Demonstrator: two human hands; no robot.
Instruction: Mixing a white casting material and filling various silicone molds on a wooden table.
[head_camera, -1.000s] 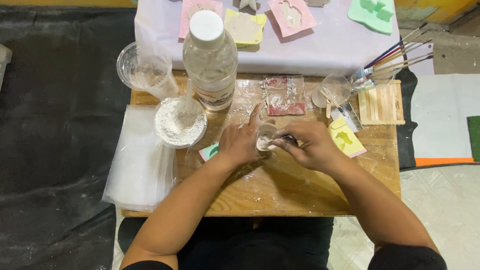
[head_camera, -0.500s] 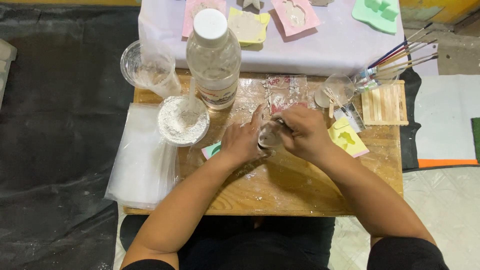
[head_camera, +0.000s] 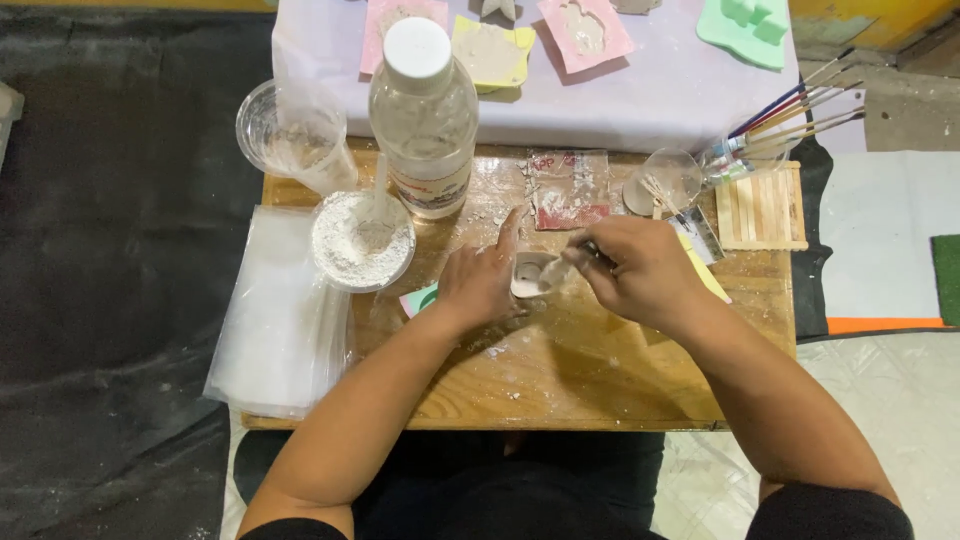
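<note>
Head view: looking down at a low wooden board.
Small cup: mid-board, right of the powder bowl.
Left hand: wrapped round the cup, steadying it.
Right hand: pinching a stirring stick dipped in the cup.
Bottle: just behind the cup, handy.

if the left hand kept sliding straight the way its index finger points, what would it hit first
The left hand points up and slightly right across the wooden table. It would most likely meet the small clear plastic packet first, though height above the table is unclear.
</note>
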